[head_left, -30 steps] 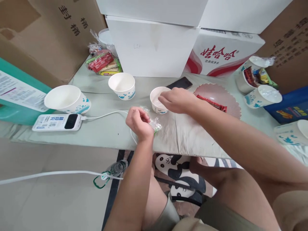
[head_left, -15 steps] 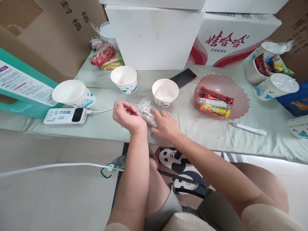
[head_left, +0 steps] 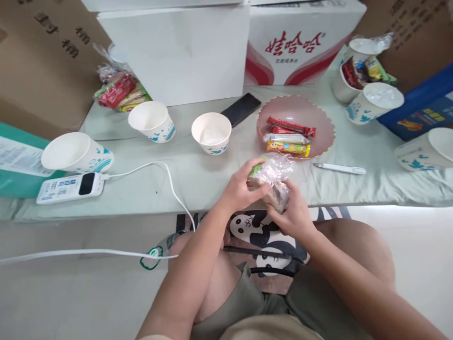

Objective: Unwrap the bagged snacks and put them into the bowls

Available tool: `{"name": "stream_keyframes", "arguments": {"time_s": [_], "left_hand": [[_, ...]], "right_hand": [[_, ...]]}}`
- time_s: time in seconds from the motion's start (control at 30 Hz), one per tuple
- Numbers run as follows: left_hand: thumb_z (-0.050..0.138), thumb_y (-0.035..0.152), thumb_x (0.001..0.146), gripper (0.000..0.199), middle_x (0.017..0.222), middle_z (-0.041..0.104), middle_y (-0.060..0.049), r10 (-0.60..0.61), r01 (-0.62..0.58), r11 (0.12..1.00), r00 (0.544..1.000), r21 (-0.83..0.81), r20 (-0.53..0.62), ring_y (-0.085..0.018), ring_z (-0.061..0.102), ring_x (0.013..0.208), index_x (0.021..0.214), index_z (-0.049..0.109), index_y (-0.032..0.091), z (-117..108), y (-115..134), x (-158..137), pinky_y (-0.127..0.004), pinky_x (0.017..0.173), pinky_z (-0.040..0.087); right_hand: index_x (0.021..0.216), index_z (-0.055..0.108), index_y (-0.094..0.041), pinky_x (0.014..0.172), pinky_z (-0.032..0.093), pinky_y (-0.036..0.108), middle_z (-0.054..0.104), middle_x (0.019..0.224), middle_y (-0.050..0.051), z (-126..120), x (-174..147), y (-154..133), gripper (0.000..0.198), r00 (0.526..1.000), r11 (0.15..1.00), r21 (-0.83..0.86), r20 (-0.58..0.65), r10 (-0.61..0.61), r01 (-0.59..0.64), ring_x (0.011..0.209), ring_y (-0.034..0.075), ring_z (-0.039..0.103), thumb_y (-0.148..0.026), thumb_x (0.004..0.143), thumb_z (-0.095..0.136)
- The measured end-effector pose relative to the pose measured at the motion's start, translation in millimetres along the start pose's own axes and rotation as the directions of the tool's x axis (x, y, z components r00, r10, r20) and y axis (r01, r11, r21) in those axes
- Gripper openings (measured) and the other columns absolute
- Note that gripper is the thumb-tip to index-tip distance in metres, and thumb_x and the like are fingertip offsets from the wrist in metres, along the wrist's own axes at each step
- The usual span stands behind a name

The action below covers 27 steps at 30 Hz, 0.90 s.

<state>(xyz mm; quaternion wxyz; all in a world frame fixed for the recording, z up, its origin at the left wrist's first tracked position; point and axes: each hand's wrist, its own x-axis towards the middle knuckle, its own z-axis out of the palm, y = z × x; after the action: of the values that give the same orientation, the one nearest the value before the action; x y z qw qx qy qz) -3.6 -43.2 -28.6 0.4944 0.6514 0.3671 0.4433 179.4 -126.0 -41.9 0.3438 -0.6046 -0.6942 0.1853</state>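
The left hand and right hand pinch a clear packet from opposite sides, over the front edge of the worktop, near the pink bowl.

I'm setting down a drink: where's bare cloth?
On the pale cloth, between the pink scalloped bowl, slim white tool and rightmost white paper cup; or between the white cable, the small white paper cup beside the black phone and the left hand. Crowded: the back right corner, with paper cups and wrapped snacks.
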Motion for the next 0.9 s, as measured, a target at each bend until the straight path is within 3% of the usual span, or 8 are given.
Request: {"name": "stream_keyframes", "arguments": {"time_s": [0.1,0.2,0.33,0.53,0.63,0.73,0.83,0.9], "left_hand": [[0.070,0.036,0.085,0.038,0.112,0.071,-0.005,-0.013,0.013,1.000,0.999,0.009,-0.039,-0.014,0.066,0.079,0.121,0.063,0.024,16,-12,9,-0.023,0.067,0.055],[0.067,0.038,0.089,0.029,0.119,0.070,-0.008,-0.013,0.018,0.999,0.993,0.045,-0.116,-0.017,0.068,0.089,0.114,0.067,0.023,16,-20,19,-0.024,0.068,0.056],[0.062,0.040,0.092,0.026,0.124,0.067,-0.010,-0.005,0.017,0.985,0.998,0.174,-0.068,-0.021,0.068,0.102,0.111,0.070,0.024,18,-25,21,-0.027,0.073,0.057],[0.055,0.027,0.092,0.021,0.120,0.066,-0.009,0.019,-0.030,0.965,0.999,0.262,0.047,-0.026,0.057,0.127,0.101,0.074,0.025,21,-28,19,-0.043,0.107,0.049],[0.065,0.031,0.084,0.025,0.128,0.058,-0.011,-0.011,-0.015,0.982,0.991,0.191,0.132,-0.028,0.057,0.125,0.107,0.073,0.025,20,-25,17,-0.039,0.096,0.055],[0.078,0.028,0.072,0.042,0.138,0.048,-0.012,-0.066,0.031,0.967,0.989,0.255,0.132,-0.024,0.062,0.110,0.113,0.070,0.025,22,-21,14,-0.032,0.079,0.059],[0.074,0.021,0.076,0.030,0.132,0.050,-0.009,-0.088,0.057,0.940,0.993,0.335,0.077,-0.016,0.063,0.092,0.105,0.073,0.025,26,-21,11,-0.026,0.071,0.057],[0.071,0.021,0.079,0.019,0.125,0.053,-0.008,-0.082,0.061,0.952,0.995,0.301,0.061,-0.010,0.059,0.075,0.098,0.075,0.023,27,-22,10,-0.023,0.063,0.055]], "right_hand": [[0.141,0.036,-0.023,0.104,0.049,0.058,0.055,0.137,0.019,-10,6,12,0.071,0.993,0.992,0.107,0.093,-0.071,0.061,0.127,0.036,0.057,-0.040,0.080,0.069],[0.145,0.031,-0.025,0.096,0.056,0.049,0.052,0.142,0.018,-21,13,27,0.073,0.985,0.949,0.315,0.154,-0.080,0.027,0.113,0.027,0.064,-0.039,0.084,0.067],[0.133,0.047,-0.023,0.080,0.058,0.039,0.065,0.113,0.010,-26,25,41,0.054,0.985,0.919,0.384,0.174,0.022,-0.088,0.083,0.018,0.065,-0.031,0.083,0.066],[0.095,0.063,-0.022,0.065,0.049,0.030,0.061,0.077,0.000,-23,43,38,0.014,0.981,0.938,0.325,0.186,0.061,-0.120,0.065,0.014,0.055,-0.028,0.083,0.062],[0.079,0.059,-0.022,0.064,0.045,0.029,0.058,0.070,-0.001,-20,46,36,0.010,0.985,0.940,0.313,0.142,0.094,-0.135,0.065,0.014,0.054,-0.030,0.085,0.059],[0.078,0.058,-0.022,0.063,0.045,0.029,0.058,0.069,-0.001,-18,47,34,0.011,0.987,0.942,0.305,0.121,0.105,-0.138,0.064,0.014,0.054,-0.031,0.084,0.060],[0.082,0.060,-0.021,0.061,0.046,0.029,0.061,0.074,0.001,-25,46,36,0.013,0.992,0.949,0.292,0.090,0.092,-0.114,0.064,0.015,0.056,-0.035,0.085,0.059],[0.087,0.061,-0.022,0.063,0.049,0.031,0.064,0.079,0.003,-39,46,43,0.014,0.995,0.968,0.230,0.005,0.101,-0.099,0.067,0.016,0.058,-0.036,0.085,0.058]]}}
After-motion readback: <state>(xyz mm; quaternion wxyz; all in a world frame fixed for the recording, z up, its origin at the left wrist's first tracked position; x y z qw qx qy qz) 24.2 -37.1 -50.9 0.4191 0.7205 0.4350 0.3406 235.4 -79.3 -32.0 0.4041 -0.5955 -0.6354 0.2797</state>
